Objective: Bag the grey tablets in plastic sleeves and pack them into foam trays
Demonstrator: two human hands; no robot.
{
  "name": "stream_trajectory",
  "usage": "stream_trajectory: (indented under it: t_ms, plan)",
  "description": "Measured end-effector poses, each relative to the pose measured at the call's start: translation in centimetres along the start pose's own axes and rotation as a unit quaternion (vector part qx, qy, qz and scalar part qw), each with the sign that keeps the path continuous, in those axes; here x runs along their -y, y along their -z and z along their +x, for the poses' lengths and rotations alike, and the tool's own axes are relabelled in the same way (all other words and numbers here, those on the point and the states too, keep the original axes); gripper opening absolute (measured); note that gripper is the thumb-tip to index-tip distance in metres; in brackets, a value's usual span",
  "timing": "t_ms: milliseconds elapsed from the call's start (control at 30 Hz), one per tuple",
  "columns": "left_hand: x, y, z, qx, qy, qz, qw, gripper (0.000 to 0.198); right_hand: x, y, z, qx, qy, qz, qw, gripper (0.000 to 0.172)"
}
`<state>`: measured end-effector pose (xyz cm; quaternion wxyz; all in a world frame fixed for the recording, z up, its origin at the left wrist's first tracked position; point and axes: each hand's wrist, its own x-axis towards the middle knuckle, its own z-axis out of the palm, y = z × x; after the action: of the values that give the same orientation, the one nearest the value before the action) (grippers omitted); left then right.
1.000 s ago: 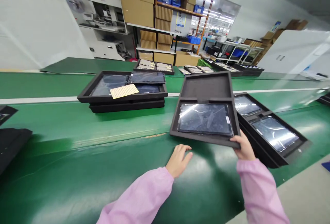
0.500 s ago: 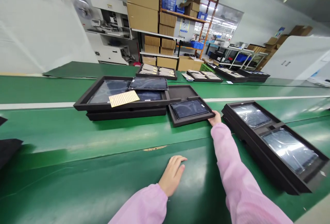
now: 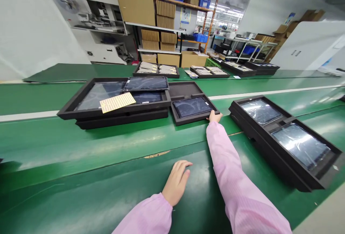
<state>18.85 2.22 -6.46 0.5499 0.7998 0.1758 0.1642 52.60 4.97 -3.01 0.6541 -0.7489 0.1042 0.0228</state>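
Observation:
My right hand (image 3: 215, 116) grips the near right corner of a black tray (image 3: 191, 119), fingers at the rim and thumb along its front side. In its near compartment lies a dark tablet-like screen panel (image 3: 192, 106); the far compartment (image 3: 184, 89) holds none. My left hand (image 3: 176, 182) hovers over or rests on the green work surface, fingers loosely stretched and nothing held. Left of the gripped tray is a stack of black trays (image 3: 121, 115) with screen panels. A loose screen panel (image 3: 147, 83) lies across its top, beside a yellow sticker sheet (image 3: 117, 102).
To the right stands another black tray stack (image 3: 266, 140) with two shiny screen panels. Trays of grey pieces (image 3: 156, 69) line the back of the green bench (image 3: 107, 176). Behind are an orange shelf rack (image 3: 185, 4), cardboard boxes (image 3: 136, 5) and a white machine (image 3: 97, 43).
The view has shifted, so most things sit further left. My right hand has moved slightly nearer along the tray's corner, still on it. My left hand stays about the same.

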Motion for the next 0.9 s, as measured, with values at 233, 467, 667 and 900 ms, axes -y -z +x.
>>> stream_trajectory:
  t_ms: [233,467,667,900]
  plan:
    - [-0.1,-0.1,-0.1,-0.026,-0.011,-0.001,1.000,0.039,-0.3,-1.2,0.8,-0.008,0.073,-0.084,0.994,0.037]
    - [0.0,0.0,-0.1,-0.013,-0.002,0.000,1.000,0.036,-0.5,-1.1,0.4,-0.032,0.201,-0.178,0.963,0.039]
    - [0.4,0.0,0.1,-0.035,0.013,-0.014,0.999,0.036,-0.7,-1.3,-3.8,-0.002,0.338,-0.226,0.914,0.043]
    - [-0.3,8.6,-6.8,-0.390,-0.003,0.093,0.916,0.031,-0.8,0.1,-8.6,0.116,0.453,-0.167,0.868,0.081]
